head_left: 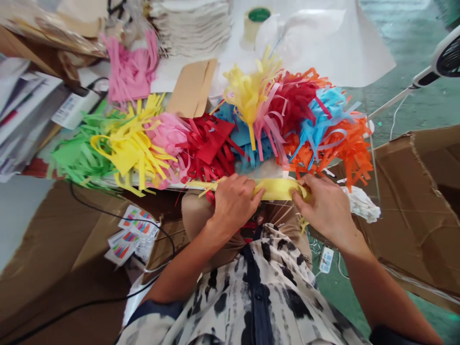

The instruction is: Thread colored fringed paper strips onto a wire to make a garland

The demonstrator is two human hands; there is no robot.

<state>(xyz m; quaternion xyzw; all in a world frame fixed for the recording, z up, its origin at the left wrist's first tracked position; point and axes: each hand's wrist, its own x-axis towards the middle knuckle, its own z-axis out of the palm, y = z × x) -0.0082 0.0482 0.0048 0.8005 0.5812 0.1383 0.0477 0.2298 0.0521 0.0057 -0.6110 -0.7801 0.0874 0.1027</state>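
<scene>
A green-painted floor (pixel 406 62) is spreading beneath the work area, and a long row of fringed coloured paper (pixel 201 143) is lying across the middle of the view, its green, yellow, pink, red, blue and orange strips splaying outward. Beyond the row, a pink fringed bundle (pixel 129 67), a kraft paper envelope (pixel 192 88), a roll of tape (pixel 256 24) with a green core and a large white sheet (pixel 309 48) are lying together. To the left of the row, loose printed papers (pixel 21 110) are piling up. To its right, an electric fan (pixel 447 57) is leaning in on a white pole above a flattened cardboard box (pixel 413 211). On the near side of the row, small printed cards (pixel 134 230) are lying on brown cardboard, with a black cable (pixel 118 215) curving past them.

The person's forearms are reaching forward from a black-and-cream patterned shirt (pixel 258 287), both wrists bent and hands close together. A yellow paper band (pixel 275 189) is running along the row's near edge, touching the fringe. The left hand (pixel 233 203) is closed on the band, with its fingers pressing down over it. The right hand (pixel 323 206) is gripping the band's other end, with its fingers curling over the top edge.
</scene>
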